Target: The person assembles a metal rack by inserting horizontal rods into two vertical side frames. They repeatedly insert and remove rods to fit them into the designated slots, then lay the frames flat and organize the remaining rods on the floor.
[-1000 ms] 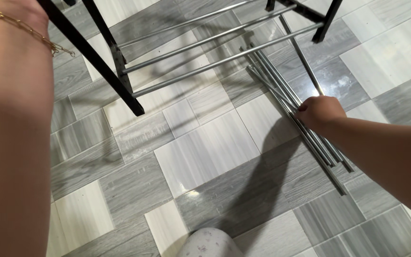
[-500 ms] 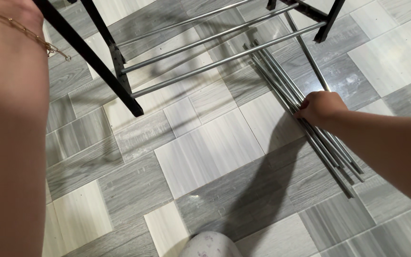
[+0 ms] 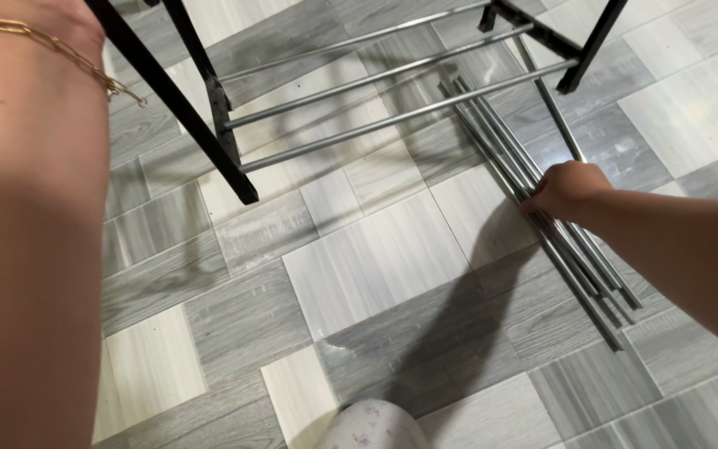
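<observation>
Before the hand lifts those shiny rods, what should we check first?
1. Right hand on the bundle of metal rods: ok, it rests on them.
2. Fingers closed around one rod: cannot tell, they are hidden.
3. Rods lying together on the tiled floor: ok, side by side.
4. Black rack frame standing: ok, three rods already span it.
5. Left hand steadying the frame: cannot tell, only the forearm with a gold bracelet shows.
</observation>
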